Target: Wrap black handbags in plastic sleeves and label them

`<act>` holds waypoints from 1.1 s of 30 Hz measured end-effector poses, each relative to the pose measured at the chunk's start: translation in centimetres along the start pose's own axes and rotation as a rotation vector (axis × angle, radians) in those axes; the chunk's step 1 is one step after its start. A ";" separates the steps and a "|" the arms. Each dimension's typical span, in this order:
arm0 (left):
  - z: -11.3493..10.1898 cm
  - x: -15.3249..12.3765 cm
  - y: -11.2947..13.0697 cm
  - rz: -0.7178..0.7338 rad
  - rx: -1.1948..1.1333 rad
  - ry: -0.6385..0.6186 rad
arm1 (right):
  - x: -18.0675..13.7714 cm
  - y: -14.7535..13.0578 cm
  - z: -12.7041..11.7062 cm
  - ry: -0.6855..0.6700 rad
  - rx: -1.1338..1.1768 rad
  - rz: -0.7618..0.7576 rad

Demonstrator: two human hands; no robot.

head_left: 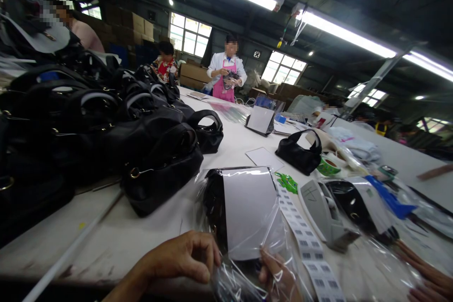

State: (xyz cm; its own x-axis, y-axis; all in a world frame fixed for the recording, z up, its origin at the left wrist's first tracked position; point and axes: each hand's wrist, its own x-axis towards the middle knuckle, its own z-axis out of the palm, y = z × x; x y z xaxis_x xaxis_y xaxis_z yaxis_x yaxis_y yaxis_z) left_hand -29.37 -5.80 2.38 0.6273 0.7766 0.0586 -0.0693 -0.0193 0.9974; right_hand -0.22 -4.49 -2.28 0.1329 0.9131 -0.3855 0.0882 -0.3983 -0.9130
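Note:
Before me on the table lies a clear plastic bag (pixel 283 245) with a black handbag (pixel 215 203) and a white card (pixel 249 212) inside it. At the near left edge of the plastic, my left hand (pixel 187 257) is closed, its thumb and fingers pinching the film. My right hand (pixel 278 273) shows through glossy film at the near end, fingers closed near the card's lower corner; whether it is inside or beneath the plastic I cannot tell. Just right of the bag runs a strip of barcode labels (pixel 306 240).
A heap of black handbags (pixel 159 174) fills the left. A grey tape dispenser (pixel 325 212), another bagged handbag (pixel 354 203) and a co-worker's hands (pixel 428 269) are at right. Farther back stand a loose black handbag (pixel 300 151) and a person in a pink apron (pixel 226 73).

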 end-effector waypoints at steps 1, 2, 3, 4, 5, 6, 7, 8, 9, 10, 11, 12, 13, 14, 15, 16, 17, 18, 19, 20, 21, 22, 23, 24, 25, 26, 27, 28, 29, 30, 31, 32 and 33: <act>0.0 0.0 0.1 0.011 0.037 0.004 | -0.3 -0.3 -0.1 -0.007 -0.031 0.017; -0.1 0.0 0.1 0.018 0.064 0.006 | -0.5 -0.7 -0.4 -0.022 -0.062 0.007; -0.1 0.1 0.2 0.021 0.077 0.002 | -0.7 -1.3 -1.0 -0.037 -0.090 -0.030; -0.1 0.1 0.2 0.020 0.079 -0.008 | -0.7 -2.2 -2.1 -0.043 -0.112 -0.093; -0.1 0.1 0.3 0.015 0.072 -0.020 | -0.5 -3.3 -3.6 -0.044 -0.132 -0.173; 0.0 0.1 0.3 0.005 0.062 -0.027 | -0.1 -4.7 -5.5 -0.030 -0.137 -0.237; 0.0 0.0 0.3 -0.010 0.051 -0.031 | 0.4 -6.2 -7.8 -0.006 -0.131 -0.269; 0.1 0.0 0.2 -0.026 0.039 -0.032 | 1.0 -7.8 -10.1 0.017 -0.127 -0.295; 0.2 0.0 0.3 -0.042 0.029 -0.027 | 1.6 -9.3 -12.3 0.043 -0.124 -0.321; 0.3 0.0 0.3 -0.058 0.022 -0.020 | 2.1 -10.7 -14.3 0.075 -0.123 -0.349; 0.4 0.0 0.4 -0.073 0.020 -0.012 | 2.4 -11.8 -15.9 0.127 -0.136 -0.408; 0.5 0.0 0.4 -0.086 0.027 -0.003 | 2.5 -12.5 -16.9 0.184 -0.170 -0.500; 0.6 0.1 0.5 -0.096 0.039 0.006 | 2.3 -12.9 -17.3 0.195 -0.218 -0.566; 0.6 0.1 0.6 -0.103 0.053 0.013 | 1.7 -12.8 -17.1 0.170 -0.273 -0.610; 0.7 0.1 0.7 -0.108 0.066 0.015 | 0.9 -12.4 -16.4 0.117 -0.329 -0.629; 0.7 0.1 0.8 -0.109 0.077 0.015 | -0.2 -11.8 -15.2 0.045 -0.374 -0.617; 0.8 0.1 0.8 -0.106 0.082 0.014 | -1.3 -11.1 -13.7 -0.010 -0.400 -0.606; 0.8 0.1 0.8 -0.101 0.084 0.010 | -2.5 -10.4 -12.1 -0.051 -0.417 -0.598; 0.8 0.1 0.8 -0.096 0.083 0.009 | -3.5 -10.0 -10.3 -0.079 -0.419 -0.593; 0.8 0.1 0.8 -0.094 0.082 0.010 | -4.2 -9.8 -8.4 -0.104 -0.421 -0.601; 0.8 0.1 0.8 -0.096 0.078 0.014 | -4.7 -10.1 -6.5 -0.127 -0.437 -0.636; 0.8 0.2 0.8 -0.101 0.072 0.015 | -4.7 -10.6 -4.6 -0.150 -0.470 -0.706; 0.8 0.2 0.8 -0.111 0.069 0.016 | -4.4 -11.3 -2.8 -0.171 -0.556 -0.842; 0.8 0.2 0.7 -0.121 0.074 0.016 | -3.7 -12.1 -1.0 -0.190 -0.677 -1.010; 0.8 0.3 0.7 -0.131 0.089 0.015 | -2.6 -12.9 0.6 -0.196 -0.809 -1.174; 0.8 0.3 0.7 -0.137 0.114 0.015 | -1.3 -13.4 2.2 -0.176 -0.928 -1.308; 0.8 0.4 0.7 -0.135 0.151 0.018 | 0.2 -13.6 3.5 -0.149 -1.032 -1.394; 0.8 0.4 0.7 -0.125 0.196 0.022 | 1.7 -13.5 4.6 -0.117 -1.108 -1.444; 0.9 0.4 0.7 -0.110 0.242 0.025 | 3.2 -13.2 5.5 -0.086 -1.160 -1.465; 1.1 0.3 0.7 -0.097 0.287 0.024 | 4.4 -12.7 6.2 -0.064 -1.194 -1.468; 1.3 0.1 0.8 -0.091 0.331 0.024 | 5.5 -12.2 6.6 -0.049 -1.210 -1.468; 1.5 -0.2 1.0 -0.094 0.375 0.024 | 6.3 -11.6 6.8 -0.041 -1.215 -1.469; 1.9 -0.6 1.2 -0.108 0.420 0.025 | 6.8 -11.2 6.9 -0.037 -1.216 -1.470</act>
State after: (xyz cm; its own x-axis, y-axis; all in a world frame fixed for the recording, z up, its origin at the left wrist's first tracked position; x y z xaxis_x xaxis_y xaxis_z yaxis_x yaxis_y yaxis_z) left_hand -28.37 -7.45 3.59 0.5944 0.8030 -0.0431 0.3210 -0.1878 0.9283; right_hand -7.09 6.78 4.39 -0.6981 0.5327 0.4784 0.6433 0.7600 0.0926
